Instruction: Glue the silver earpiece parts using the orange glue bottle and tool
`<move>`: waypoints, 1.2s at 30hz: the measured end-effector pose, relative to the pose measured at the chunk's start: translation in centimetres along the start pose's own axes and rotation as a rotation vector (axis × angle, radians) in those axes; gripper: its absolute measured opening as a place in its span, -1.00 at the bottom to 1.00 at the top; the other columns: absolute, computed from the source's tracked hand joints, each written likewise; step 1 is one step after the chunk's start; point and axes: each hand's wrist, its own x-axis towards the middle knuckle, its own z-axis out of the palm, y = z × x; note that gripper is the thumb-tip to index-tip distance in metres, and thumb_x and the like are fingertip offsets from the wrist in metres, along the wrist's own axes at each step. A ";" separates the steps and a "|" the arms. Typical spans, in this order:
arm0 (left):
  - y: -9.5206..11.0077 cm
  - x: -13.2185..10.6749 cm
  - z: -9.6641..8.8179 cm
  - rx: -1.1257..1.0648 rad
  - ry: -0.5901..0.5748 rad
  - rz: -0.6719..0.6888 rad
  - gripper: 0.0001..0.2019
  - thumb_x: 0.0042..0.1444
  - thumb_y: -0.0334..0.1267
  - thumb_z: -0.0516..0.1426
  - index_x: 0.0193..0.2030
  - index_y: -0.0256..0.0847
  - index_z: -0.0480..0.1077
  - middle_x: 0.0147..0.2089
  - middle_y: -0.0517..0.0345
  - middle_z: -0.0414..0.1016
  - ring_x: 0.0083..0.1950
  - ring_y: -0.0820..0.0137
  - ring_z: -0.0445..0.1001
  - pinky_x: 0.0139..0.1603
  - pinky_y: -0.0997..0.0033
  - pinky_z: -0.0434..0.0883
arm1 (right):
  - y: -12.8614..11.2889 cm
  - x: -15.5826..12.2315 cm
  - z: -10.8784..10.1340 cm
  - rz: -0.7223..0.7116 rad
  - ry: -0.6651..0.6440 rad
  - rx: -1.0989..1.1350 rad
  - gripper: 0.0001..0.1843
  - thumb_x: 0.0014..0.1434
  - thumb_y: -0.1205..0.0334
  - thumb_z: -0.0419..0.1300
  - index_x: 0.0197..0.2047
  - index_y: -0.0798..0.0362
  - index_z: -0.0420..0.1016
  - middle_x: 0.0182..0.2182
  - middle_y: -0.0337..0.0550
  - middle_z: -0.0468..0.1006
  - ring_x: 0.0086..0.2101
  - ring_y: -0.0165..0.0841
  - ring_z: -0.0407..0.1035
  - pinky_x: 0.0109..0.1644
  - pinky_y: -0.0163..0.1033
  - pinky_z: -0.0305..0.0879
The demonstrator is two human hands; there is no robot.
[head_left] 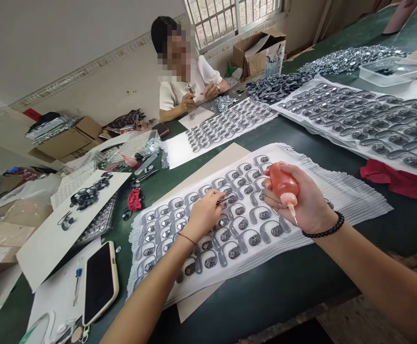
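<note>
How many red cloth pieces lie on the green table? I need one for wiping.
2: a small crumpled red cloth left of the paper sheet with grey parts, and a larger red cloth at its right. Others may be hidden among the clutter.

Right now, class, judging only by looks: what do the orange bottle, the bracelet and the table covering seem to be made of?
Orange bottle in the right hand: apparently soft translucent plastic, glossy, with a thin pale nozzle. Bracelet: small black round beads, slightly shiny; stone, glass or plastic cannot be told. Table covering: dark green, matt, seemingly felt or cloth.
</note>
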 end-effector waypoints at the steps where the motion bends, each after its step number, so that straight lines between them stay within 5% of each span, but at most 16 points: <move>1: 0.0 0.2 0.1 -0.003 0.000 -0.003 -0.74 0.20 -0.25 -0.04 0.00 -0.08 0.33 -0.01 0.17 0.40 -0.08 0.36 0.42 -0.20 0.43 0.39 | 0.0 0.0 -0.1 -0.001 -0.002 0.001 -0.81 0.10 0.14 0.16 -0.34 0.04 0.22 -0.48 -0.26 0.30 -0.68 -0.54 0.06 -0.71 -0.43 0.04; 6: 0.2 0.5 0.1 -0.030 0.012 -0.006 -0.73 0.15 -0.24 0.04 0.01 -0.06 0.33 -0.01 0.19 0.42 -0.02 0.35 0.40 -0.07 0.41 0.37 | 0.0 0.0 -0.1 0.004 -0.010 0.012 -0.82 0.11 0.15 0.15 -0.34 0.03 0.22 -0.49 -0.26 0.30 -0.68 -0.54 0.06 -0.71 -0.43 0.04; 28: -0.1 0.6 0.1 -0.111 -0.051 0.061 -0.73 0.16 -0.27 0.01 -0.03 -0.08 0.41 -0.07 0.19 0.44 -0.10 0.39 0.43 -0.13 0.45 0.36 | 0.0 0.1 -0.1 0.011 -0.010 0.020 -0.81 0.09 0.17 0.18 -0.35 0.04 0.21 -0.50 -0.26 0.31 -0.68 -0.54 0.06 -0.71 -0.43 0.05; 36: 0.2 0.5 0.2 -0.066 0.020 -0.043 -0.76 0.14 -0.29 0.02 -0.08 -0.11 0.41 -0.10 0.13 0.44 -0.13 0.36 0.42 -0.17 0.41 0.37 | 0.1 0.0 -0.2 0.014 -0.010 0.017 -0.82 0.10 0.16 0.16 -0.35 0.03 0.22 -0.50 -0.25 0.32 -0.68 -0.54 0.04 -0.71 -0.43 0.03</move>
